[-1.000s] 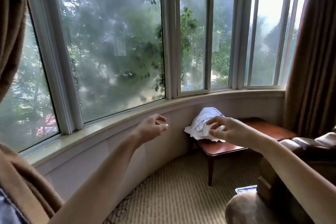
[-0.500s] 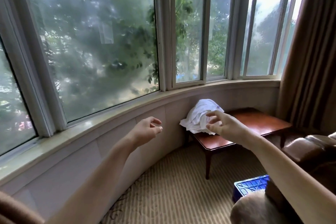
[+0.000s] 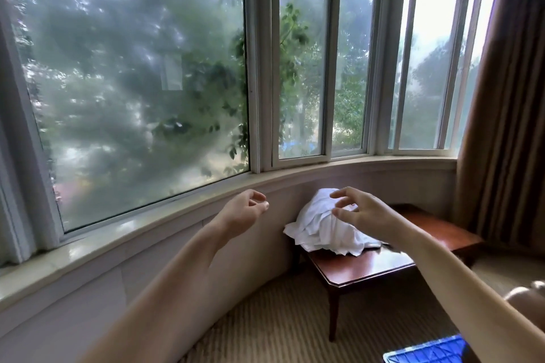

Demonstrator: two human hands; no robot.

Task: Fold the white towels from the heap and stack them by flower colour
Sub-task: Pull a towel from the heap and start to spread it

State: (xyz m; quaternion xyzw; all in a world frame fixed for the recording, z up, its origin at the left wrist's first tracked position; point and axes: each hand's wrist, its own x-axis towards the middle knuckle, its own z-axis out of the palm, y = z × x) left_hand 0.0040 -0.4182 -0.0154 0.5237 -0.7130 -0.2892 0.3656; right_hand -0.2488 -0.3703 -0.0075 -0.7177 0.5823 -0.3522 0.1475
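- Reaching forward, both bare arms stretch out over the carpet (image 3: 265, 330), with the wall under the curved window sill (image 3: 165, 227) on their left.
- The left hand (image 3: 241, 212) hangs in the air in front of that wall, palm turned inward, fingers loosely curled with thumb and forefinger tips close together; it holds nothing and touches nothing.
- The right hand (image 3: 362, 212) is raised in front of the heap of white towels (image 3: 321, 230), fingers spread apart and slightly bent, gripping nothing. Whether the fingertips brush the cloth I cannot tell, since the hand covers the heap's upper right part.
- The heap lies crumpled on the near left corner of a dark red wooden table (image 3: 368, 265), its lower folds spilling up to the table's left edge. A small red mark shows on the cloth just beside the right hand's fingers; no flower colour can be read.
- The table's near edge and clipped front corner are bare, polished wood, and so is the stretch to the right of the heap.
- The table stands close to the wall below the sill, with a brown curtain (image 3: 501, 127) hanging behind its far right end.
- Striped carpet lies open between the person and the table leg.
- A blue crate (image 3: 427, 351) shows at the lower right edge, just beside the right forearm.
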